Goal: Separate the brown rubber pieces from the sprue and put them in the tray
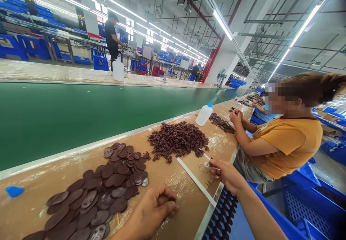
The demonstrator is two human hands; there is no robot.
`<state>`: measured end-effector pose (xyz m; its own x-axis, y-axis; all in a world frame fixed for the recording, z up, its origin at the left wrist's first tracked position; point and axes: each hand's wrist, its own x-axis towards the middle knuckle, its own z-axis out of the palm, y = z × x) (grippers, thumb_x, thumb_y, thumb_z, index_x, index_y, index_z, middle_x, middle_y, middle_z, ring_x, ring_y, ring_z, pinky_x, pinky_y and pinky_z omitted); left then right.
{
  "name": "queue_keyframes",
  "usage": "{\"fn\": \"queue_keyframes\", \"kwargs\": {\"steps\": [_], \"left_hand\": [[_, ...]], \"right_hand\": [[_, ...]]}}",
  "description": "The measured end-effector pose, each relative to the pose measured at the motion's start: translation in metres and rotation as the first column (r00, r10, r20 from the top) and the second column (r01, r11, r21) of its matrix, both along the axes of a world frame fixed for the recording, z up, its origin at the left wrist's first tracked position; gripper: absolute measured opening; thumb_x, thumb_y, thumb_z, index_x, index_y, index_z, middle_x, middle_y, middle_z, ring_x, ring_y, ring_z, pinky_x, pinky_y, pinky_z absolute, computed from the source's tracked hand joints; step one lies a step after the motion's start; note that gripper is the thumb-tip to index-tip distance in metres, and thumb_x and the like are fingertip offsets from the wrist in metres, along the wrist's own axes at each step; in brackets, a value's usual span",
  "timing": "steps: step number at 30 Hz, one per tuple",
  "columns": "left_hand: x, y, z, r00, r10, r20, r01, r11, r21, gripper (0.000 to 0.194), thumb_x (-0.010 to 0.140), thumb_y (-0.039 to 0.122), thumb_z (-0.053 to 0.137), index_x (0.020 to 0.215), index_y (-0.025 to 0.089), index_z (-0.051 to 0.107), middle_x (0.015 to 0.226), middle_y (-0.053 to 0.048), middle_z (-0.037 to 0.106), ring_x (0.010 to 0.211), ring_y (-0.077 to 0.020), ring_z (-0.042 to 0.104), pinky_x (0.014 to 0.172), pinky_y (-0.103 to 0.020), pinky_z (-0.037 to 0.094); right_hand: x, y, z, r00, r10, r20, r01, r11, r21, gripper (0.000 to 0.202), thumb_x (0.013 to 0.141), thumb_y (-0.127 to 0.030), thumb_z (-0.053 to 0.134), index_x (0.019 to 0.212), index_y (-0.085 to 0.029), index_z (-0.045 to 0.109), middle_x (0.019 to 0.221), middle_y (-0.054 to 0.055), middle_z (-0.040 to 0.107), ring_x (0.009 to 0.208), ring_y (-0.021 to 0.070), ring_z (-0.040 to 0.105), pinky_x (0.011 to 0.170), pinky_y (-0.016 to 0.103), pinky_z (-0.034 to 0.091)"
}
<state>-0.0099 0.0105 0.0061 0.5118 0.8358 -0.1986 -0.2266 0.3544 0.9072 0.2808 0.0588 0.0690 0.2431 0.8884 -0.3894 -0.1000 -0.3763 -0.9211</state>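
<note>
My left hand [159,209] is closed at the bottom centre, over the brown worktop [186,186], its fingers pinched on a small dark piece that barely shows. Farther right, my right hand [225,173] has its fingertips together on a small dark piece, beside a ring-like item [202,166]. Left of my left hand lies a spread pile of flat brown oval pieces [108,186]. Beyond both hands is a heap of small, curly dark brown pieces [178,139].
A white bottle with a blue tip [204,114] lies tilted behind the heap. A green belt [81,117] runs along the far side. Dark pieces line a blue surface [223,211] below my right arm. A person in yellow [286,142] sits at right.
</note>
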Motion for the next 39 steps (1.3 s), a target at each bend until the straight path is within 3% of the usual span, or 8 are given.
{"fn": "queue_keyframes", "kwargs": {"steps": [7, 22, 34, 39], "left_hand": [[0.001, -0.001, 0.015, 0.999, -0.002, -0.049, 0.001, 0.999, -0.034, 0.033, 0.067, 0.038, 0.074, 0.084, 0.015, 0.057, 0.074, -0.005, 0.074, 0.071, -0.0164, 0.065, 0.072, -0.031, 0.048], [0.003, -0.001, 0.018, 0.993, 0.006, -0.117, -0.008, 1.000, -0.010, 0.029, 0.066, 0.037, 0.069, 0.082, 0.015, 0.059, 0.072, -0.006, 0.073, 0.069, -0.0176, 0.066, 0.069, -0.031, 0.048], [0.002, -0.003, 0.015, 0.994, 0.006, -0.112, -0.007, 1.000, -0.009, 0.022, 0.065, 0.027, 0.065, 0.082, 0.015, 0.059, 0.069, -0.002, 0.070, 0.069, -0.0166, 0.063, 0.066, -0.028, 0.044], [0.001, -0.004, 0.018, 0.996, 0.030, -0.081, -0.028, 0.999, 0.025, 0.023, 0.068, 0.029, 0.071, 0.082, 0.015, 0.061, 0.071, -0.001, 0.066, 0.069, -0.0146, 0.058, 0.065, -0.027, 0.040]], "right_hand": [[0.001, 0.002, -0.005, 0.999, 0.025, 0.027, -0.024, 1.000, -0.007, 0.022, 0.073, -0.031, 0.081, 0.076, -0.013, 0.069, 0.070, 0.002, 0.068, 0.054, 0.0089, 0.057, 0.044, 0.016, 0.041], [0.003, 0.002, 0.000, 1.000, 0.015, -0.001, -0.015, 1.000, -0.012, 0.022, 0.074, -0.031, 0.082, 0.082, -0.013, 0.071, 0.077, 0.003, 0.070, 0.056, 0.0079, 0.058, 0.049, 0.017, 0.048], [-0.003, 0.002, -0.007, 0.998, -0.012, 0.055, 0.010, 0.999, 0.032, 0.035, 0.064, -0.038, 0.089, 0.077, -0.016, 0.066, 0.068, -0.002, 0.062, 0.057, 0.0093, 0.057, 0.045, 0.016, 0.042], [-0.008, -0.005, 0.006, 0.997, -0.056, 0.057, 0.051, 0.995, 0.081, 0.043, 0.058, -0.044, 0.092, 0.079, -0.015, 0.067, 0.067, -0.002, 0.059, 0.060, 0.0103, 0.055, 0.047, 0.017, 0.043]]}}
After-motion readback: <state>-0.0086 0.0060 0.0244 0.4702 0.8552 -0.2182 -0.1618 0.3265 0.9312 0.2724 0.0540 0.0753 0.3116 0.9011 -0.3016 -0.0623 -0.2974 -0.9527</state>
